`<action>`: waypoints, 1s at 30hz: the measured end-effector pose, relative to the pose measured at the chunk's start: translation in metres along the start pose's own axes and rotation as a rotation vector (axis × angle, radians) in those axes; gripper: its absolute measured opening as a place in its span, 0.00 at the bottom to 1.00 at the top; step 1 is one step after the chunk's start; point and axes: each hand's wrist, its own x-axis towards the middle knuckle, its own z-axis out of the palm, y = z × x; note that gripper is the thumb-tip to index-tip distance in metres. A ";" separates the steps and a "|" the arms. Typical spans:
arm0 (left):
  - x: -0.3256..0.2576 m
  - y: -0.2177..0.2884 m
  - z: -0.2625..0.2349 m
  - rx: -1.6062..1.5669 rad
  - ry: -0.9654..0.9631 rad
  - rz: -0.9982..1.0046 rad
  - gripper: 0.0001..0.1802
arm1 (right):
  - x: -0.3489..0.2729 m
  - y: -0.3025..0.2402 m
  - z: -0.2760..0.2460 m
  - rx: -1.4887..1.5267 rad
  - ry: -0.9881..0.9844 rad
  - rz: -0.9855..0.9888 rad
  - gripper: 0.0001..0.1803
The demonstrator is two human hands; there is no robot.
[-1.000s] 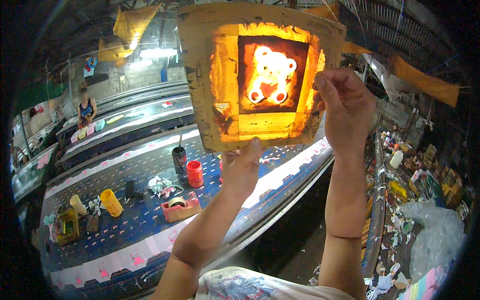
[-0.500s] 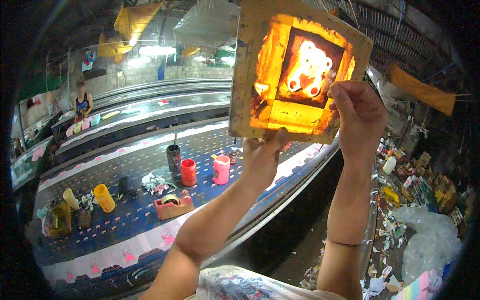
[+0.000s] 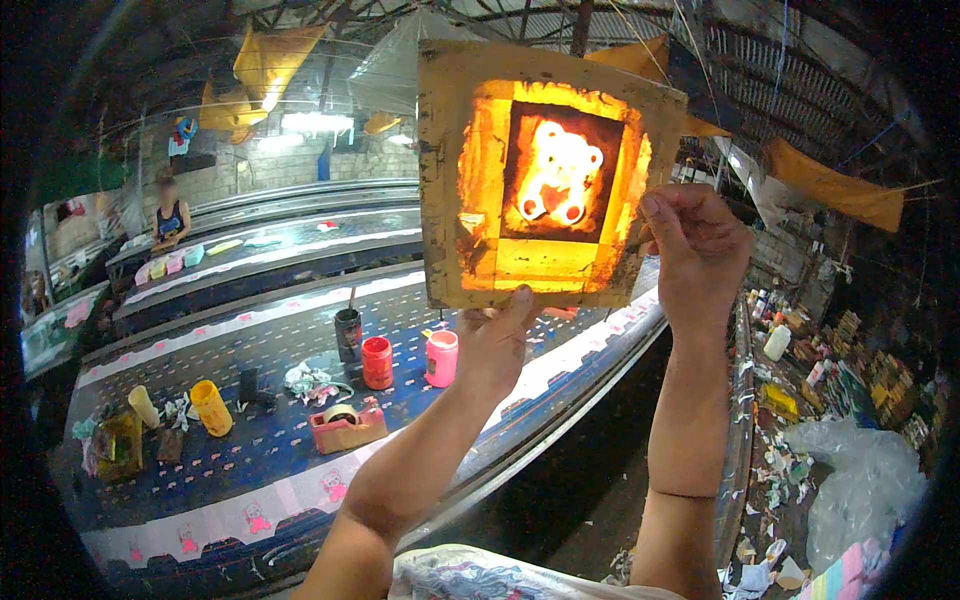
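Observation:
A square silk-screen printing frame [image 3: 447, 200] is held up in front of me, tilted slightly. Light shines through its amber mesh, where a bright teddy bear stencil [image 3: 556, 170] stands out inside a dark rectangle. My left hand [image 3: 497, 335] grips the bottom edge, thumb on the near face and the other fingers hidden behind. At the frame's right edge is my right hand [image 3: 700, 240], thumb and fingers pinched together. Whether it touches the edge or has something small between the fingertips, I cannot make out.
A long printing table [image 3: 290, 470] carries a pink tape dispenser [image 3: 348, 428], a red jar [image 3: 377, 363], a pink jar [image 3: 441, 358], a dark container [image 3: 348, 335] and a yellow cup [image 3: 210, 408]. Another person [image 3: 171, 215] stands at far tables. Clear plastic [image 3: 865, 490] and scraps lie right.
The printing frame has moved left and slightly down with my left hand. My right hand, earlier in front of the mesh, is now at the frame's right edge.

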 end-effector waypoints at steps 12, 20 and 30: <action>-0.016 -0.001 -0.026 0.009 0.033 0.017 0.27 | 0.005 -0.001 -0.001 -0.109 -0.135 -0.071 0.03; 0.014 0.093 -0.039 0.601 0.181 0.306 0.25 | 0.047 -0.048 -0.023 -0.485 -0.617 -0.503 0.04; 0.049 0.242 0.012 0.828 0.058 0.576 0.22 | 0.064 -0.036 0.017 -0.403 -0.816 -0.260 0.05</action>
